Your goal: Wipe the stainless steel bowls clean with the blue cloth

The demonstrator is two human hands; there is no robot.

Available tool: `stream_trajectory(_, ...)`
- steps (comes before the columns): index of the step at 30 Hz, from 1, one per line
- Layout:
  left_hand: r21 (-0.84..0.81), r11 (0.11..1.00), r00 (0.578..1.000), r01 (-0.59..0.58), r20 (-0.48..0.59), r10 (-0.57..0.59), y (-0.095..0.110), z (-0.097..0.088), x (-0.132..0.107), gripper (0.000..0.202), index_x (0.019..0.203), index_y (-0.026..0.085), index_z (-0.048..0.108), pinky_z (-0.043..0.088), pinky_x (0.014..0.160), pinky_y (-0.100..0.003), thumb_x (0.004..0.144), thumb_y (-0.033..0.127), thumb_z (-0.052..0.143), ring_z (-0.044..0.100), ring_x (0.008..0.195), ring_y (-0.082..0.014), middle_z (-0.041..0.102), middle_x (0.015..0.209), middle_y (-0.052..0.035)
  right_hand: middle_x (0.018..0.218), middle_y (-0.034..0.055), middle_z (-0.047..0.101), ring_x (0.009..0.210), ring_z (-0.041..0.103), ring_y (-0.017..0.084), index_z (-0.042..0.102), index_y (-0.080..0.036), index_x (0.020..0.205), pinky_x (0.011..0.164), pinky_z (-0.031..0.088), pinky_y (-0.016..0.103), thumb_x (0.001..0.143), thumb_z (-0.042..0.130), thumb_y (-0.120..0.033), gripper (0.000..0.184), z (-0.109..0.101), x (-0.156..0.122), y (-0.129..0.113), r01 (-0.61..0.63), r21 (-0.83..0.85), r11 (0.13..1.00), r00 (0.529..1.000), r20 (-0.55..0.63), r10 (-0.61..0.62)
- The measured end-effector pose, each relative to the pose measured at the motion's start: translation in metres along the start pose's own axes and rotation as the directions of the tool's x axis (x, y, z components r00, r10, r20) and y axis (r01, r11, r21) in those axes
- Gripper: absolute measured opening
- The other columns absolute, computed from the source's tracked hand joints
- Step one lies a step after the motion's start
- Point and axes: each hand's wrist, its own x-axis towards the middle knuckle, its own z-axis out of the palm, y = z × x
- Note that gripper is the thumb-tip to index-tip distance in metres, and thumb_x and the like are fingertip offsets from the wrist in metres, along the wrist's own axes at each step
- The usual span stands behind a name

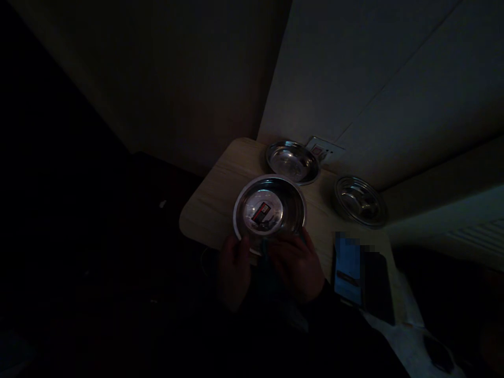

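A round steel bowl (289, 223) with a dark label (262, 212) on its bottom is tilted at the near side of the table. My left hand (234, 273) grips its near-left rim, thumb on the edge. At the near-right rim, my right hand (297, 262) is closed on a dark teal cloth (266, 254), which presses against the bowl; the light is too dim to make out the fingers well. Just behind stands a second steel bowl (291, 161), close to the first or touching it. Farther right is a third steel bowl (360, 202).
The pale wood table (205, 210) has rounded corners and meets the wall at the back. A wall socket (325, 149) sits behind the second bowl. A phone (347, 273) with a lit screen and a dark flat object (378, 286) lie at the right.
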Motion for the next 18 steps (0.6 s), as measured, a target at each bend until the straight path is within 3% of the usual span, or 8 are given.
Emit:
stream_trajectory(6,0.068,0.997,0.999,-0.025,-0.021,0.026,0.001,0.002,-0.001,0.027,0.066,0.020,0.047,0.035,0.055,-0.024,0.082,0.042,0.045,0.046,0.056,-0.0119,0.049,0.058,0.0034,0.095,-0.0019,0.071,0.096,0.059,0.020,0.066,-0.026,0.089,0.108,0.016,0.050,0.086,0.054,-0.020,0.014,0.001,0.000,-0.002,-0.043,0.032,0.999,0.999,0.010,0.042)
stream_trajectory(10,0.073,0.996,0.998,-0.046,-0.037,0.049,-0.002,0.002,-0.003,0.031,0.064,0.020,0.045,0.034,0.053,-0.023,0.082,0.045,0.045,0.045,0.054,-0.0115,0.047,0.056,0.0039,0.090,-0.0008,0.072,0.095,0.059,0.020,0.067,-0.025,0.087,0.108,0.015,0.049,0.085,0.054,-0.019,0.014,0.001,-0.003,0.003,-0.049,-0.031,0.998,0.999,0.016,0.050)
stream_trajectory(18,0.065,0.997,0.998,-0.032,-0.050,0.035,-0.004,0.001,0.001,0.033,0.062,0.021,0.044,0.034,0.051,-0.024,0.080,0.048,0.045,0.044,0.051,-0.0115,0.045,0.052,0.0044,0.094,-0.0016,0.072,0.094,0.060,0.017,0.067,-0.024,0.093,0.110,0.014,0.045,0.088,0.051,-0.020,0.017,0.010,-0.003,-0.002,-0.025,0.026,0.999,0.997,-0.066,0.026)
